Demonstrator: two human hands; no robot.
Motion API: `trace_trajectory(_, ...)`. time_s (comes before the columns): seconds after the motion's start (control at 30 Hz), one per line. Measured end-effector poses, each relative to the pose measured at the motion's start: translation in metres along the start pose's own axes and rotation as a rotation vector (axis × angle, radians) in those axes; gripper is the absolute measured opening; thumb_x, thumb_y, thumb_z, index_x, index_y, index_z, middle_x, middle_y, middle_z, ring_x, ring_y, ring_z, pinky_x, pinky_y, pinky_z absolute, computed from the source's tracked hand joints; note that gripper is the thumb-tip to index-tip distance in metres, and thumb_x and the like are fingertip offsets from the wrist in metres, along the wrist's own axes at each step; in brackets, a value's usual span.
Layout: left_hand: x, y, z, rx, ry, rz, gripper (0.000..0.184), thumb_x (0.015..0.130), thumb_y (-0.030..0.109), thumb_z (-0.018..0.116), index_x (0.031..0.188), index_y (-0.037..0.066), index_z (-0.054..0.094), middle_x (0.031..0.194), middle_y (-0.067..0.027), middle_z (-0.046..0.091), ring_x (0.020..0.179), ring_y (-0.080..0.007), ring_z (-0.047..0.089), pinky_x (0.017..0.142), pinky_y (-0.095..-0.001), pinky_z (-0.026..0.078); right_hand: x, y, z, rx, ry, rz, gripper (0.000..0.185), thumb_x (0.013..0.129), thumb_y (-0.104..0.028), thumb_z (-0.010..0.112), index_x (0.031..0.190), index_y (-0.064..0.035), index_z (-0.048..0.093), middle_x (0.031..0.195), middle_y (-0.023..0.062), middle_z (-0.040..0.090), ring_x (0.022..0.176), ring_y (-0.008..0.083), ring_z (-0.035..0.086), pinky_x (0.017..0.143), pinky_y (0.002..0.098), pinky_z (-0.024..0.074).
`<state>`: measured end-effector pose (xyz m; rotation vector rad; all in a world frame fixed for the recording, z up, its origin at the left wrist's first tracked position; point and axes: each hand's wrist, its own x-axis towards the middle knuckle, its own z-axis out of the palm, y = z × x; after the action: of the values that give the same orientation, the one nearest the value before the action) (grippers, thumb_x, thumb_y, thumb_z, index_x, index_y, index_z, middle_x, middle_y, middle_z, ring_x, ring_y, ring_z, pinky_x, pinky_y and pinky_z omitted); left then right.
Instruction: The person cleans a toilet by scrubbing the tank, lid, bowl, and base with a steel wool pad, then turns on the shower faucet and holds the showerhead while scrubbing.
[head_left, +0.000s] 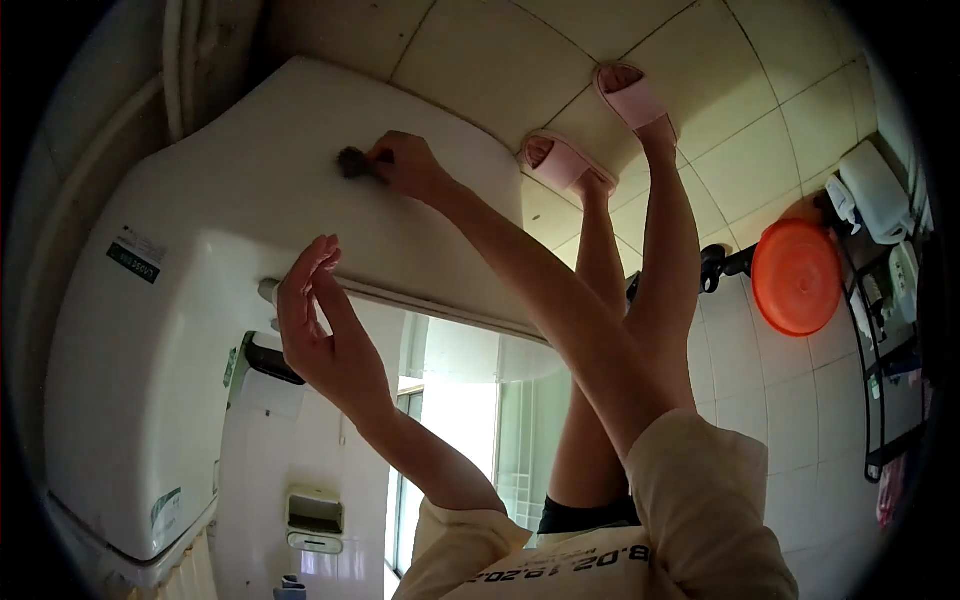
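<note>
My right hand [408,167] pinches a dark, wiry scrubber [351,162], which rests against the smooth surface of a large white fixture [270,150]. To the left and lower in view, my left hand [325,335] is raised with its fingers stretched out and nothing in them. It hovers near the fixture's long ledge [440,308] without clearly touching it. A label with dark green print [134,256] is stuck on the fixture's left part. Whether the scrubber is moving cannot be told from one frame.
Pink slippers [560,160] are on my feet on the tiled floor [740,130]. An orange-red basin [797,277] and a dark rack [880,370] with bottles are at the right. Pipes [180,70] run at upper left. A white wall dispenser [315,515] shows at lower left.
</note>
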<state>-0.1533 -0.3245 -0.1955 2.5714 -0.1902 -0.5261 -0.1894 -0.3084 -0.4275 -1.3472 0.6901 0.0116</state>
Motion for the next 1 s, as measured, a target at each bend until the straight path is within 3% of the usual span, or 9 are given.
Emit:
trace_trajectory(0.07,0.000,0.003,-0.002,-0.004,0.006,-0.018,0.019,0.084,0.001,0.041,0.095,0.002,0.057,0.088,-0.0075,0.059,0.082,-0.0160,0.056,0.074,-0.0278,0.045,-0.018,-0.004,-0.019,0.038,-0.091,0.287,0.012,0.067,-0.008,0.060,0.077,-0.0015,0.059,0.079,0.0132,0.056,0.070,0.0270,0.056,0.064,0.0333,0.0452)
trace_trajectory(0.13,-0.001,0.005,-0.006,-0.006,0.011,-0.049,0.020,0.084,0.001,0.040,0.095,0.001,0.056,0.089,-0.0073,0.059,0.082,-0.0162,0.057,0.075,-0.0274,0.045,-0.043,-0.007,-0.044,-0.067,-0.237,0.417,0.010,0.066,-0.006,0.059,0.075,-0.0015,0.059,0.079,0.0119,0.056,0.070,0.0250,0.056,0.063,0.0314,0.0451)
trace_trajectory(0.23,-0.002,0.004,-0.011,-0.003,0.028,-0.046,0.021,0.084,0.000,0.039,0.096,0.001,0.056,0.089,-0.0076,0.059,0.082,-0.0162,0.057,0.075,-0.0271,0.046,-0.079,-0.031,-0.067,0.131,-0.229,0.467,0.011,0.065,-0.004,0.060,0.076,-0.0019,0.059,0.079,0.0105,0.056,0.070,0.0244,0.056,0.063,0.0329,0.0453)
trace_trajectory(0.3,-0.003,0.002,-0.013,-0.028,0.032,-0.067,0.021,0.084,-0.001,0.038,0.096,0.000,0.055,0.089,-0.0083,0.059,0.082,-0.0165,0.056,0.075,-0.0271,0.046,-0.089,-0.054,-0.072,0.206,-0.293,0.112,0.011,0.068,-0.001,0.057,0.080,-0.0023,0.057,0.079,0.0083,0.058,0.067,0.0164,0.057,0.059,0.0245,0.0449)
trace_trajectory(0.43,-0.003,0.000,-0.017,-0.024,0.077,-0.078,0.021,0.084,-0.001,0.038,0.096,-0.002,0.054,0.090,-0.0094,0.059,0.083,-0.0170,0.056,0.076,-0.0275,0.045,-0.043,-0.106,-0.028,0.145,-0.280,-0.160,0.011,0.068,-0.002,0.058,0.079,-0.0021,0.056,0.076,0.0089,0.055,0.072,0.0214,0.056,0.063,0.0298,0.0456)
trace_trajectory(0.6,0.001,0.005,-0.026,0.041,0.083,-0.068,0.020,0.085,0.000,0.039,0.097,-0.003,0.054,0.089,-0.0108,0.059,0.084,-0.0175,0.056,0.077,-0.0283,0.045,0.024,-0.095,0.005,0.186,-0.246,-0.212,0.013,0.066,-0.002,0.058,0.078,-0.0013,0.053,0.075,0.0120,0.055,0.069,0.0244,0.055,0.061,0.0319,0.0444)
trace_trajectory(0.73,-0.001,0.001,-0.029,0.008,0.101,-0.062,0.020,0.085,0.001,0.038,0.096,-0.003,0.054,0.089,-0.0105,0.059,0.084,-0.0172,0.056,0.076,-0.0284,0.045,-0.052,-0.070,-0.038,0.180,-0.308,-0.230,0.015,0.064,0.002,0.058,0.076,-0.0040,0.055,0.078,0.0089,0.055,0.072,0.0214,0.056,0.060,0.0302,0.0447)
trace_trajectory(0.8,-0.003,0.002,-0.026,0.016,0.111,-0.073,0.020,0.085,0.000,0.038,0.096,-0.002,0.054,0.089,-0.0103,0.059,0.083,-0.0169,0.056,0.076,-0.0286,0.045,-0.099,-0.066,-0.075,0.216,-0.389,-0.049,0.016,0.062,0.005,0.058,0.074,-0.0055,0.054,0.079,0.0073,0.054,0.073,0.0214,0.055,0.059,0.0300,0.0445)
trace_trajectory(1.0,-0.008,0.001,-0.015,-0.009,0.065,-0.078,0.020,0.086,0.008,0.041,0.097,0.000,0.055,0.093,-0.0110,0.059,0.085,-0.0186,0.056,0.077,-0.0303,0.046,-0.051,-0.067,-0.042,0.119,-0.254,-0.189,0.011,0.065,0.001,0.058,0.074,-0.0031,0.054,0.079,0.0093,0.055,0.072,0.0243,0.055,0.062,0.0316,0.0445)
